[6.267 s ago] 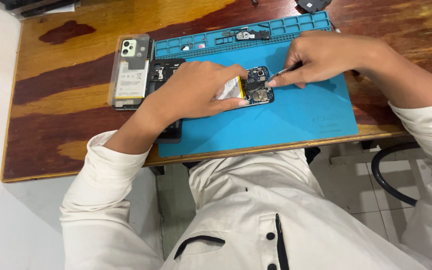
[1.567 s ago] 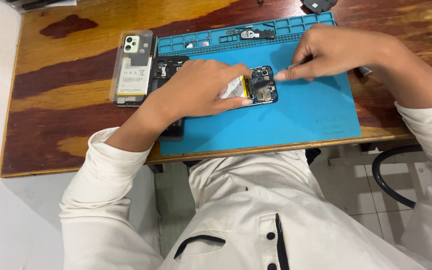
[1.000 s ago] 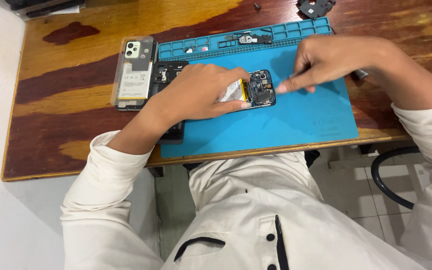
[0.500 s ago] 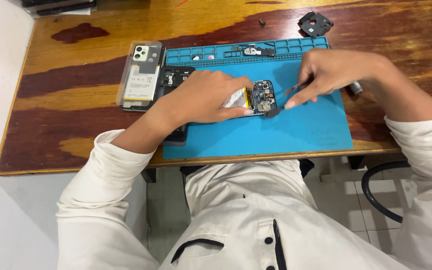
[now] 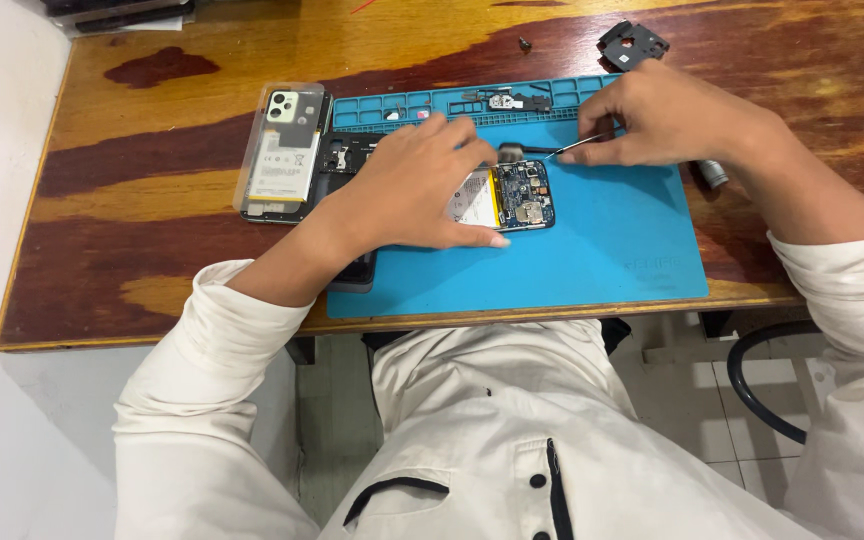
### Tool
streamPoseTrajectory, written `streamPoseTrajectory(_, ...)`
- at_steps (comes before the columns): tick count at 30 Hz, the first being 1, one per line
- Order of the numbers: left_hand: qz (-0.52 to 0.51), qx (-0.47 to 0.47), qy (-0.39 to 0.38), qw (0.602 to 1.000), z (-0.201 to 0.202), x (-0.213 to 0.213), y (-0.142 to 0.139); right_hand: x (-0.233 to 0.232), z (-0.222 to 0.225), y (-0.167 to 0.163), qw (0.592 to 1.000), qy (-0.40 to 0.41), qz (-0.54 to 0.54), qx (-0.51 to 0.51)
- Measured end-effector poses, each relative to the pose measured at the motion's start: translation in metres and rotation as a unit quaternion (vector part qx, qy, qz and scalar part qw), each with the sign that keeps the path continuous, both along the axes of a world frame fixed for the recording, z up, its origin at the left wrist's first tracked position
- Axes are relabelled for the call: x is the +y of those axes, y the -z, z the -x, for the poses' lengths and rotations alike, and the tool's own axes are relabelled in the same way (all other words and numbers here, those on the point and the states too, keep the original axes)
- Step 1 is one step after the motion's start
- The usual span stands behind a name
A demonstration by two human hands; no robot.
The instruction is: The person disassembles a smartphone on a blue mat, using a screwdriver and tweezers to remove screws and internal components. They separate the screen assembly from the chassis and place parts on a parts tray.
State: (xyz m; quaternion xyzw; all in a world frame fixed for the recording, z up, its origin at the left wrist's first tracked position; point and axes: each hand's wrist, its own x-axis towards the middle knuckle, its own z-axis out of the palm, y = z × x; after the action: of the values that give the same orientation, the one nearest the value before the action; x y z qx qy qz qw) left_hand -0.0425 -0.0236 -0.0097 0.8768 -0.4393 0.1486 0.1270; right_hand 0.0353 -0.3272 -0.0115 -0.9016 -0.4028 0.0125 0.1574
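A worn wooden desk stands against a pale wall, and a blue mat covers its middle, reaching almost to the near edge. The person in the white coat leans over it. On the mat lies an opened phone, back off, battery and circuit board showing. The left hand lies flat across its lower part, fingers spread, pinning it down. The right hand pinches thin tweezers, whose tip carries a small dark part just above the phone's top edge. It looks like the lifting-out or setting-in of one small piece; the next move would call for a steady wrist and a light grip. There is bare mat to the right of the phone for moving. To the left a second phone lies just off the mat; a black cover sits well back.
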Motion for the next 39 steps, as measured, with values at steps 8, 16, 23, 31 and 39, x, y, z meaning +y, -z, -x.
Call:
streamPoseTrajectory(8, 0.0, 0.04, -0.032, 0.999, -0.001, -0.002, 0.006, 0.0, -0.001, -0.005, 0.997, -0.004, -0.034, -0.064)
streamPoseTrajectory(16, -0.002, 0.092, -0.088, 0.992, 0.001, -0.009, 0.005, 0.002, 0.002, -0.005, 0.998, 0.006, -0.026, -0.052)
streamPoseTrajectory(23, -0.007, 0.052, -0.108, 0.993, 0.007, -0.015, 0.002, 0.003, 0.003, -0.002, 0.999, 0.028, -0.022, -0.029)
streamPoseTrajectory(31, -0.037, 0.079, -0.145, 0.986, 0.014, -0.02, -0.008, 0.003, 0.004, -0.002, 0.985, -0.015, -0.152, -0.077)
streamPoseTrajectory(39, -0.077, 0.199, -0.079, 0.974, 0.015, -0.01, -0.025, 0.006, 0.015, 0.007, 0.936, -0.109, -0.327, -0.068)
